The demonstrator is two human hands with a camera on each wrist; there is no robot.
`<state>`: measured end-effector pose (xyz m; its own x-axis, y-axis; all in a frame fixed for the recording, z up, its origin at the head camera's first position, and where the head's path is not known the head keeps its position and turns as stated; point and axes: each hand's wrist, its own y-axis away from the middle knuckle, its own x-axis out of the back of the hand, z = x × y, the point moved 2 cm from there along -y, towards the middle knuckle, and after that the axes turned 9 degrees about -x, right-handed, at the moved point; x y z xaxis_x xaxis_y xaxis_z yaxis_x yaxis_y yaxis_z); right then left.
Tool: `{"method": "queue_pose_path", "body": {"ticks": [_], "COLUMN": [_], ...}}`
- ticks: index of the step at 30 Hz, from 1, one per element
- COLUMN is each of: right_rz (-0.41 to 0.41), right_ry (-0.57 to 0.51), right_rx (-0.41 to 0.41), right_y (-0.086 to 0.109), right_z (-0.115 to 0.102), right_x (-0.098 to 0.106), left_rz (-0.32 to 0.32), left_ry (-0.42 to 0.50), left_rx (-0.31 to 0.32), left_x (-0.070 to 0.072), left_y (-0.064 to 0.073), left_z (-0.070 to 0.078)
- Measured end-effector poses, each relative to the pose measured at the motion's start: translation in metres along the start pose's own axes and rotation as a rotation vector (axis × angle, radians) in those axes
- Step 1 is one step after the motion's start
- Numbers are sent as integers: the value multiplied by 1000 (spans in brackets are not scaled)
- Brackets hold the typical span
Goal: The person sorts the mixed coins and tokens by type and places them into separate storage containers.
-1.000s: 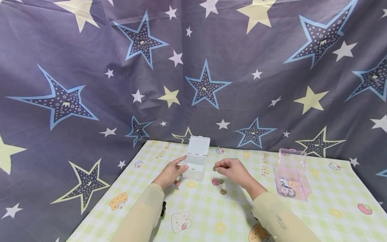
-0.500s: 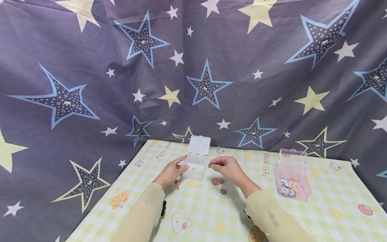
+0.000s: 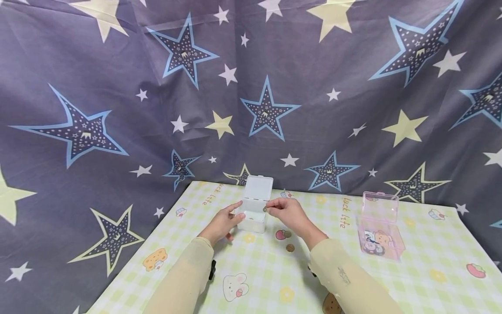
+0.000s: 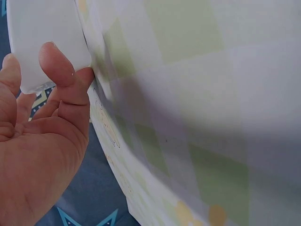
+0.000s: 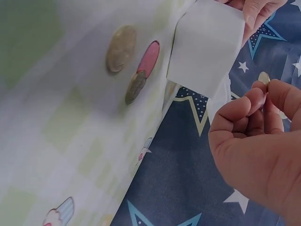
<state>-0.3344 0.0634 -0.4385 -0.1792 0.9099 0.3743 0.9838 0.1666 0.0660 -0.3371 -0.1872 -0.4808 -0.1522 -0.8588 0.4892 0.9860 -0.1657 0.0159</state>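
Note:
A small white plastic box stands on the table with its lid raised at the back. My left hand holds it at the left side, the thumb against a corner in the left wrist view. With thumb and forefinger, my right hand pinches a coin right at the box's right rim. A small brownish spot shows inside the box. Two more coins lie on the cloth: one nearer me, the other overlapping a printed strawberry.
A clear pink box with cartoon figures stands at the right, its lid up. Green checked cloth with printed pictures covers the table. A dark star-patterned curtain hangs behind the table's far edge.
My right hand has moved left with the coin, from above the cloth to the white box's right rim. My left hand and the box have stayed in place.

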Motion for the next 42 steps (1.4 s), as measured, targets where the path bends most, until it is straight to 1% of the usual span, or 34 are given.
{"method": "queue_pose_path", "body": {"ticks": [5, 14, 23, 34, 42], "right_rz": [2, 15, 7, 24, 27], "right_ry": [25, 56, 53, 114, 119], "right_rx": [5, 19, -3, 31, 56], "right_y": [-5, -7, -6, -6, -8], "right_z": [-5, -10, -7, -6, -6], "right_x": [-7, -21, -25, -31, -36], "left_rz": [0, -11, -18, -12, -9], "left_ry": [-4, -7, -12, -8, 2], "left_rx": [-3, 14, 15, 14, 4], "left_x": [0, -1, -2, -1, 0], "left_y": [0, 2, 3, 3, 3], "left_z": [0, 2, 4, 3, 2]}}
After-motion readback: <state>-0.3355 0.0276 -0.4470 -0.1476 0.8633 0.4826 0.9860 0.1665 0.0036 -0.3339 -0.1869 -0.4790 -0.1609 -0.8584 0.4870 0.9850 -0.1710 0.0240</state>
